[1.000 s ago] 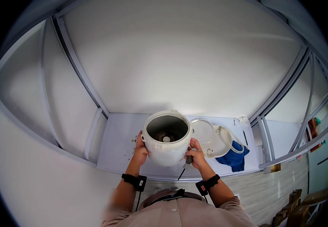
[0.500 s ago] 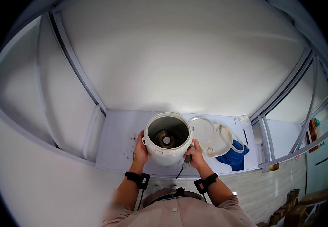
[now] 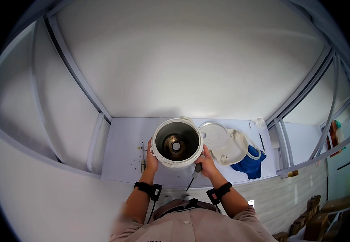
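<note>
Between my two hands is a white rice cooker body (image 3: 176,164), its open top turned up toward me. Inside it a brownish, stained heating plate (image 3: 168,151) with a pale round centre piece (image 3: 176,146) shows at the bottom. My left hand (image 3: 152,160) is closed on the body's left side. My right hand (image 3: 208,164) grips the right side, and a screwdriver (image 3: 198,167) with a dark grey handle is tucked in its fingers, the shaft pointing down toward me. The cooker's underside is hidden.
On the white table (image 3: 116,161), small screws and bits (image 3: 135,163) lie left of my left hand. To the right sit a pale round disc (image 3: 214,136), a white lid shell (image 3: 226,152) and a blue cloth (image 3: 248,166). A metal-framed panel (image 3: 78,80) rises at the left.
The rice cooker body has tipped and shifted slightly left, so more of the heating plate shows and less of the front outer wall. Both hands keep their hold.
</note>
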A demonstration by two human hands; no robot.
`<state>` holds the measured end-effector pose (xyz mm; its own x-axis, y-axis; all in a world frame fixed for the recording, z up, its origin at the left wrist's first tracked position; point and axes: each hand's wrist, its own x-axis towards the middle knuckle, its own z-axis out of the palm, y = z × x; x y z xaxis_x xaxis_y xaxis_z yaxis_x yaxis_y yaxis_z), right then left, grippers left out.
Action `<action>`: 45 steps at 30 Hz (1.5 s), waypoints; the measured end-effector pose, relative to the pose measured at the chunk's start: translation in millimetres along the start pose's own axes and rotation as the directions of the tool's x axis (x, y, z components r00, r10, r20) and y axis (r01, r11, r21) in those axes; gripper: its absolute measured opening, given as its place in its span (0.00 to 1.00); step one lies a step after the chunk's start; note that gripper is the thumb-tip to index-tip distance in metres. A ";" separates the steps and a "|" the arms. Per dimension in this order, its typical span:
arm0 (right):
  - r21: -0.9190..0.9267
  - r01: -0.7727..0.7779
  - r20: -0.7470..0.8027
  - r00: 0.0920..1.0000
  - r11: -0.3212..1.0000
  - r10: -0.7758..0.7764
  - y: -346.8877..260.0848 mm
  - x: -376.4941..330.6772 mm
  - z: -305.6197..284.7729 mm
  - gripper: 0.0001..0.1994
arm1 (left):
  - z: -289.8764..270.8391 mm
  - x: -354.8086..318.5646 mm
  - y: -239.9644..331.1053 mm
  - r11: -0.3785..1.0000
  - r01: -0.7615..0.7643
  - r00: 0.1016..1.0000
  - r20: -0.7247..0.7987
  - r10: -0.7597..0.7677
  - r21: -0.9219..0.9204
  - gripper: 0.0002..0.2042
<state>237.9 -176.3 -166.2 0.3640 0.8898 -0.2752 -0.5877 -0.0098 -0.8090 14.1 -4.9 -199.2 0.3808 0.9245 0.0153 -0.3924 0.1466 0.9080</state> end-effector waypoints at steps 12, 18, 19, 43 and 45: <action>-0.277 -0.081 -0.094 0.994 0.957 0.057 -38.3 -21.5 6.8 0.37 | 44.9 -22.9 138.9 0.679 -0.230 0.890 -0.131 0.436 0.697 0.13; -0.283 -0.058 -0.096 0.995 0.957 0.032 -39.1 -35.8 6.8 0.33 | 126.7 -34.3 166.3 0.306 -0.448 0.888 0.459 0.042 0.840 0.16; -0.310 -0.033 -0.099 0.995 0.950 0.003 -41.7 -37.9 6.7 0.31 | 133.8 -37.3 162.9 0.265 -0.461 0.871 0.489 -0.045 0.847 0.18; -0.387 0.155 0.068 0.988 0.909 -0.140 -85.7 -52.1 24.8 0.23 | 129.3 -83.3 143.7 0.001 -0.687 0.721 0.681 0.126 0.727 0.15; -0.420 0.156 0.087 0.987 0.894 -0.132 -88.2 -50.9 27.0 0.25 | 127.7 -86.0 146.3 0.025 -0.670 0.737 0.661 0.138 0.742 0.14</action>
<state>251.7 -208.4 -66.7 0.3741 0.9196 -0.1200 -0.1650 -0.0613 -0.9844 30.9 -107.9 -14.1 0.7802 0.4691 0.4139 0.3559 -0.8769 0.3231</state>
